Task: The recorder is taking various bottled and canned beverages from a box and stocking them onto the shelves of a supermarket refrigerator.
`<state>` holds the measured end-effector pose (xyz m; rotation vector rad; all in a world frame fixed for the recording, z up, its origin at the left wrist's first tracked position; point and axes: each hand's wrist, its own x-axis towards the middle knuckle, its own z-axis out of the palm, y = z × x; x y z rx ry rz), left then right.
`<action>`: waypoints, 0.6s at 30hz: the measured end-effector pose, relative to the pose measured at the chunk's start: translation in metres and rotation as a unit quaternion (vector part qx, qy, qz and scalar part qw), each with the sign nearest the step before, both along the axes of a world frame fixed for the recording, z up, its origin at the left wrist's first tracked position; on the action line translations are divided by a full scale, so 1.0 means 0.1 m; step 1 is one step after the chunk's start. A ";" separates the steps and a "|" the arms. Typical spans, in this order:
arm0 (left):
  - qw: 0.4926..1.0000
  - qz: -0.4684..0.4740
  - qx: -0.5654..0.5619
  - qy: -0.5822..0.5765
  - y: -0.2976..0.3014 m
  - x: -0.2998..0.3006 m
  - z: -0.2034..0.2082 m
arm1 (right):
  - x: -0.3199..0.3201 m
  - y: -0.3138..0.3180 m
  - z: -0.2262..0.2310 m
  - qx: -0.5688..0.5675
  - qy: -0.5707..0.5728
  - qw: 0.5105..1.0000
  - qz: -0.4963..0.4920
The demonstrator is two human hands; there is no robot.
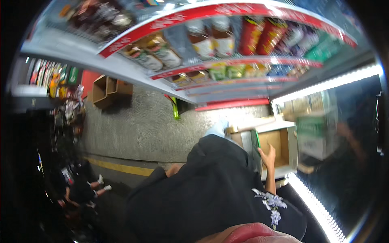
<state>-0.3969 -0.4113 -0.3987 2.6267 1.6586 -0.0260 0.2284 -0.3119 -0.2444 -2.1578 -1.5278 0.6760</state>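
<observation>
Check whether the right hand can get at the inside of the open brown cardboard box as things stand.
Probably yes. The right hand is already at the rim of the open brown cardboard box, holding what looks like a flat dark green packet, and nothing visibly blocks the opening. The held packet would occupy its fingers.

Brown cardboard box (279, 143), black shirt (210, 190) with pale floral print, red shelf edging (227, 10), seemingly green packet (255, 139), yellow floor line (121, 167)

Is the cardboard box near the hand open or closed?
Open: the box has its flaps spread, its brown inside shows, and the right hand reaches in holding a green pack.
</observation>
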 end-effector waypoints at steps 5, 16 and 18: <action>0.970 0.002 -0.100 -0.223 0.51 -0.93 0.24 | -0.18 -0.38 -0.56 -0.123 0.088 0.987 0.061; 0.678 0.346 -0.445 -0.472 0.94 0.76 -0.21 | -0.27 -0.52 -0.59 -0.144 -0.038 0.986 -0.071; 0.654 0.378 -0.439 -0.486 1.24 0.77 0.02 | -0.34 -0.43 -0.44 -0.166 -0.035 0.984 -0.053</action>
